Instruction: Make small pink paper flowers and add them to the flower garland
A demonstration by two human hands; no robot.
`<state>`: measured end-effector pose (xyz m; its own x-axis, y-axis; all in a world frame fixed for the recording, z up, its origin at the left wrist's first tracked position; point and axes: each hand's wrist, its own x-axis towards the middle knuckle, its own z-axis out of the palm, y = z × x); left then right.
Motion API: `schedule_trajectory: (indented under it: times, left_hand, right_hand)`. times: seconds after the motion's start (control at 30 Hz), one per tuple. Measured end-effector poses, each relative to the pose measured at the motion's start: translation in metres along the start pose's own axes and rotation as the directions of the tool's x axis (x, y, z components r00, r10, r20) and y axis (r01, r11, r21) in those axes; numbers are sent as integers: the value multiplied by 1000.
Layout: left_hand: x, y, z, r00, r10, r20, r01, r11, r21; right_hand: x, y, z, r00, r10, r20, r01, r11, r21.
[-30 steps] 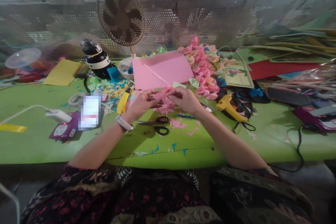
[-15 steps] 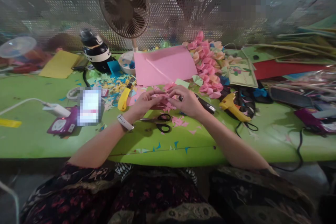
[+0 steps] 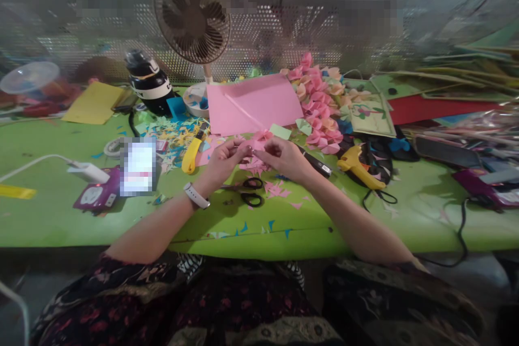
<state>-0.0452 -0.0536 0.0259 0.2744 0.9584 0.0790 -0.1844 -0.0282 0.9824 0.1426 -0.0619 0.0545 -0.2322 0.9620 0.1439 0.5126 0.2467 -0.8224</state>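
— Head view: what are the two hands doing?

— The left hand (image 3: pixel 222 161) and the right hand (image 3: pixel 285 157) meet over the green worktop (image 3: pixel 60 216). Together they pinch a small pink folded paper piece (image 3: pixel 252 146). The fingers of both hands are closed on it, holding it a little above the worktop.

— What lies under the hands?

— Small pink paper scraps (image 3: pixel 275 189), and a pair of black-handled scissors (image 3: pixel 247 192) just beside the left wrist. That wrist wears a white band (image 3: pixel 195 195).

— And behind the hands?

— A big flat pink paper sheet (image 3: pixel 253 104) lies just past them. To its right sits a pile of pink and peach paper flowers (image 3: pixel 320 102). A round beige table fan (image 3: pixel 191 11) stands behind the sheet.

— Anything off to the sides?

— A yellow glue gun (image 3: pixel 357 165) lies near the right arm. A yellow-handled cutter knife (image 3: pixel 190 154) lies left of the left hand, next to many little coloured paper bits (image 3: pixel 170 135). Farther left lies a black and white bottle (image 3: pixel 149 85).
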Motion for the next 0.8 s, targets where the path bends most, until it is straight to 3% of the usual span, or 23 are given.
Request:
schedule_trajectory:
  times: [0.1, 0.23, 0.4, 0.6, 0.8]
  left_hand:
    - [-1, 3, 0, 999, -36, 15, 36, 999, 5]
    - [2, 11, -8, 982, -181, 58, 181, 983, 9]
    - [4, 20, -17, 948, -292, 129, 278, 953, 116]
    - [3, 22, -18, 947, -283, 153, 266, 956, 119]
    - [3, 22, -18, 949, -268, 164, 253, 961, 111]
  right_hand:
    - [2, 5, 2, 999, -28, 25, 28, 999, 29]
    - [2, 5, -3, 994, -21, 107, 11, 996, 89]
    - [2, 1, -9, 976, -44, 212, 3, 981, 191]
    - [2, -3, -9, 972, 71, 223, -126, 962, 243]
    - [0, -8, -11, 976, 100, 193, -146, 959, 244]
